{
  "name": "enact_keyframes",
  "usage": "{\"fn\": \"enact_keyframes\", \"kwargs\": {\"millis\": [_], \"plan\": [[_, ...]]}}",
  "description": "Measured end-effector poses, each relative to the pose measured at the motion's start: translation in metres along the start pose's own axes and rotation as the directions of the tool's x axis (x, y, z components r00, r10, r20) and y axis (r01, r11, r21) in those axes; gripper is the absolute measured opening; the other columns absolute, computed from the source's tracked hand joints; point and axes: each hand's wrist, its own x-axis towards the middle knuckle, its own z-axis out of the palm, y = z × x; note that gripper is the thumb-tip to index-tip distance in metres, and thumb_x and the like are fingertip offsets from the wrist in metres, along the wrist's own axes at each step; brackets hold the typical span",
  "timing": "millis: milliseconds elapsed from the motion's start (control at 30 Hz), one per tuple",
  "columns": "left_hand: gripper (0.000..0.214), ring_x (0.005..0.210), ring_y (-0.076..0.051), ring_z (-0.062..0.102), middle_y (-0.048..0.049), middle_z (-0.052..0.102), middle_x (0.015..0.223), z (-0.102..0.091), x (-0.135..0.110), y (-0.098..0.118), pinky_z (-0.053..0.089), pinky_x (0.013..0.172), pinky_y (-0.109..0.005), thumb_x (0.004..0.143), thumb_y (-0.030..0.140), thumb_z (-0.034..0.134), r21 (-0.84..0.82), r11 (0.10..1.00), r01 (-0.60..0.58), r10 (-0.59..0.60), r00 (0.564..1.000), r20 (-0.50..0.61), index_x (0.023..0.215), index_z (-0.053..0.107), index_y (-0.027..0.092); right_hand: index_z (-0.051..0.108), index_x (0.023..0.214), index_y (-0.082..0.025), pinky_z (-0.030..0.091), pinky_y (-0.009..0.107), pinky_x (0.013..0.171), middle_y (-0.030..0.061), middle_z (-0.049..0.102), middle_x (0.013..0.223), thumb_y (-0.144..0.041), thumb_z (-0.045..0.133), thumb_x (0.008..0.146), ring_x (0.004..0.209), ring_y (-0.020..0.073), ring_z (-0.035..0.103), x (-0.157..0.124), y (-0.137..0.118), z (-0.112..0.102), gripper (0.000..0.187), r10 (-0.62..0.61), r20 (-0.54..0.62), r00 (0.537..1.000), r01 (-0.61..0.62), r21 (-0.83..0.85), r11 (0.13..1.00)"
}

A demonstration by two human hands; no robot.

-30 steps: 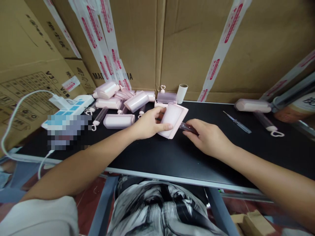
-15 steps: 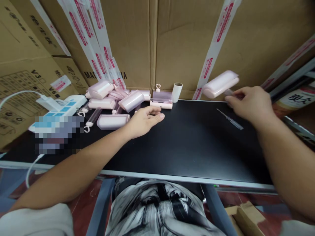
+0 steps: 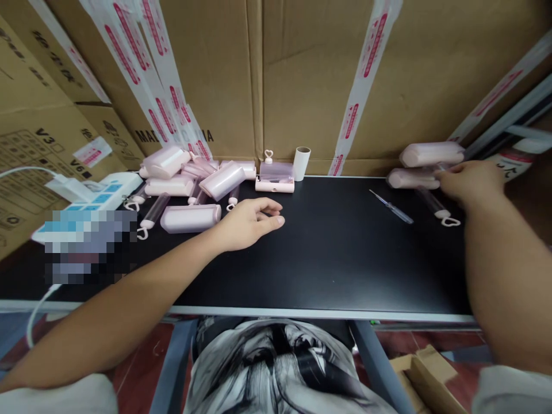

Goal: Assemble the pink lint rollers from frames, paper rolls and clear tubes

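Observation:
At the far right, my right hand (image 3: 474, 187) is closed on the handle end of a pink lint roller (image 3: 432, 154) with a see-through cover; its fingertips are partly hidden. Directly under that lies a second pink roller (image 3: 413, 178), and a clear handle (image 3: 433, 204) with a heart-shaped loop points toward me. Whether the upper roller rests on the lower one, I cannot tell. My left hand (image 3: 254, 223) hovers over or rests on the black table, empty, its fingers loosely apart. Behind it stands an opened pink roller case (image 3: 275, 185) beside a white tube (image 3: 301, 163).
Several pink rollers (image 3: 192, 218) lie piled at the left of the black tabletop (image 3: 328, 259). A screwdriver (image 3: 392, 207) lies right of centre. A white power strip (image 3: 114, 190) with cables is far left. Cardboard boxes (image 3: 310, 80) form the back wall; a bottle (image 3: 517, 158) stands far right.
My right hand has carried the lint roller rightward, over another roller that has come into sight. My left hand has stayed nearly in place while the view shifted slightly.

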Motion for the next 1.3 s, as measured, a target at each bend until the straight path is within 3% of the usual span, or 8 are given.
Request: {"fn": "enact_keyframes", "kwargs": {"millis": [100, 233, 367, 500, 800, 1000, 1167, 1300], "plan": [[0.049, 0.086, -0.017, 0.071, -0.0099, 0.077, 0.112, 0.0, 0.0, -0.001, 0.054, 0.082, -0.032, 0.084, 0.052, 0.076, 0.01, 1.0, -0.008, 0.007, 1.0, 0.022, 0.117, 0.073, 0.016, 0.077, 0.071, -0.007, 0.034, 0.041, 0.061, 0.0203, 0.068, 0.064, -0.032, 0.077, 0.084, 0.058, 0.0203, 0.052, -0.002, 0.0, 0.005, 0.028, 0.138, 0.139, 0.981, -0.146, 0.047, 0.988], [0.05, 0.087, -0.018, 0.072, -0.0102, 0.077, 0.113, 0.0, 0.0, -0.004, 0.055, 0.083, -0.033, 0.083, 0.052, 0.077, 0.004, 1.0, -0.017, 0.017, 1.0, 0.023, 0.118, 0.073, 0.017, 0.071, 0.066, -0.015, 0.035, 0.041, 0.061, 0.013, 0.064, 0.063, -0.033, 0.074, 0.083, 0.053, 0.0158, 0.041, -0.01, -0.002, 0.005, 0.025, 0.201, 0.2, 0.959, -0.227, 0.117, 0.967], [0.05, 0.089, -0.019, 0.072, -0.0111, 0.076, 0.114, 0.0, 0.0, -0.005, 0.056, 0.085, -0.034, 0.083, 0.051, 0.078, -0.001, 1.0, -0.012, 0.012, 0.999, 0.031, 0.119, 0.073, 0.016, 0.076, 0.076, -0.01, 0.036, 0.043, 0.064, 0.0127, 0.061, 0.065, -0.034, 0.071, 0.086, 0.056, 0.017, 0.04, -0.015, 0.002, 0.007, 0.026, 0.242, 0.219, 0.945, -0.275, 0.137, 0.952], [0.05, 0.09, -0.019, 0.072, -0.0113, 0.076, 0.113, 0.001, -0.001, -0.005, 0.056, 0.086, -0.035, 0.083, 0.05, 0.077, 0.0, 1.0, -0.018, 0.018, 0.999, 0.043, 0.119, 0.073, 0.016, 0.081, 0.097, -0.009, 0.038, 0.042, 0.07, 0.0174, 0.068, 0.081, -0.037, 0.07, 0.088, 0.065, 0.0198, 0.044, -0.018, 0.007, 0.01, 0.031, 0.24, 0.238, 0.941, -0.279, 0.146, 0.949], [0.048, 0.089, -0.018, 0.072, -0.0111, 0.077, 0.113, 0.001, -0.001, -0.004, 0.056, 0.085, -0.034, 0.083, 0.049, 0.077, 0.011, 0.999, -0.033, 0.032, 0.998, 0.046, 0.118, 0.073, 0.016, 0.08, 0.117, 0.0, 0.037, 0.049, 0.077, 0.0331, 0.072, 0.106, -0.033, 0.073, 0.088, 0.093, 0.034, 0.063, -0.017, 0.007, 0.021, 0.045, 0.362, 0.187, 0.913, -0.388, 0.129, 0.913], [0.05, 0.09, -0.018, 0.071, -0.0113, 0.076, 0.113, 0.001, -0.001, -0.002, 0.055, 0.085, -0.034, 0.083, 0.05, 0.075, 0.033, 0.999, -0.022, 0.02, 0.998, 0.059, 0.118, 0.073, 0.014, 0.077, 0.131, -0.012, 0.049, 0.044, 0.085, 0.0258, 0.074, 0.123, -0.037, 0.071, 0.092, 0.108, 0.0354, 0.069, -0.026, 0.004, 0.028, 0.046, 0.446, 0.101, 0.889, -0.456, 0.127, 0.881], [0.049, 0.088, -0.018, 0.07, -0.011, 0.076, 0.113, 0.0, -0.001, -0.003, 0.055, 0.083, -0.033, 0.084, 0.05, 0.074, 0.049, 0.998, -0.032, 0.029, 0.997, 0.065, 0.119, 0.073, 0.015, 0.072, 0.136, -0.011, 0.053, 0.044, 0.091, 0.0265, 0.072, 0.129, -0.046, 0.064, 0.095, 0.115, 0.037, 0.069, -0.022, 0.003, 0.024, 0.054, 0.4, 0.094, 0.911, -0.408, 0.078, 0.91], [0.049, 0.086, -0.017, 0.069, -0.0105, 0.076, 0.111, 0.0, -0.002, -0.002, 0.054, 0.081, -0.033, 0.084, 0.049, 0.074, 0.052, 0.998, -0.033, 0.029, 0.998, 0.063, 0.118, 0.073, 0.015, 0.079, 0.114, -0.014, 0.051, 0.042, 0.089, 0.0222, 0.076, 0.116, -0.056, 0.07, 0.09, 0.107, 0.035, 0.069, -0.011, 0.004, 0.024, 0.049, 0.243, 0.223, 0.944, -0.254, 0.022, 0.967]]}}
